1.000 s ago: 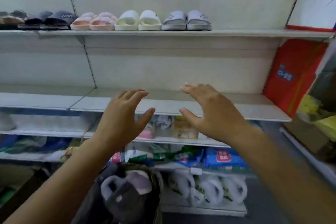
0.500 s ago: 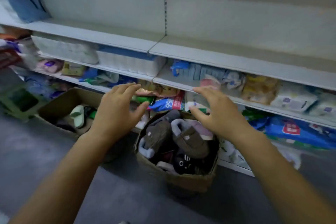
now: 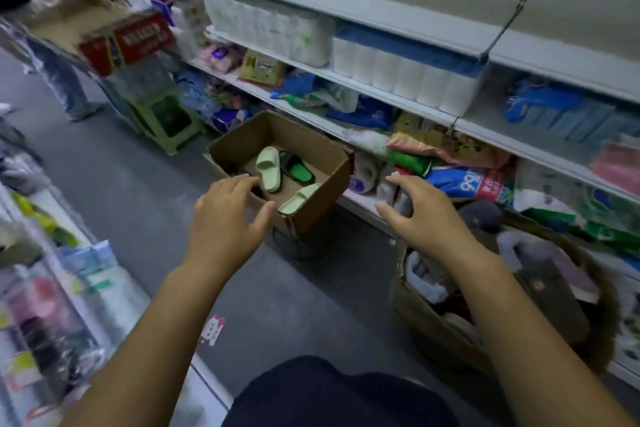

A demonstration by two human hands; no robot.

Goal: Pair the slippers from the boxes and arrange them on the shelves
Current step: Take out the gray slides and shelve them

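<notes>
Shop aisle: empty left hand [image 3: 225, 218] and right hand [image 3: 426, 218] hover, fingers spread, near a brown cardboard box [image 3: 325, 166] holding pale green rubber slippers [image 3: 268, 168], beside stocked white metal shelves [image 3: 346, 7] above a grey floor [image 3: 114, 184].

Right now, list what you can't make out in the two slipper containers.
Head view only.
- Cardboard box: near corner hidden behind left hand.
- Dark green-soled slipper: partly behind a pale green slipper; mate unseen.
- Brown container: plush slippers blurred, crossed by right forearm; pairs unclear.
</notes>
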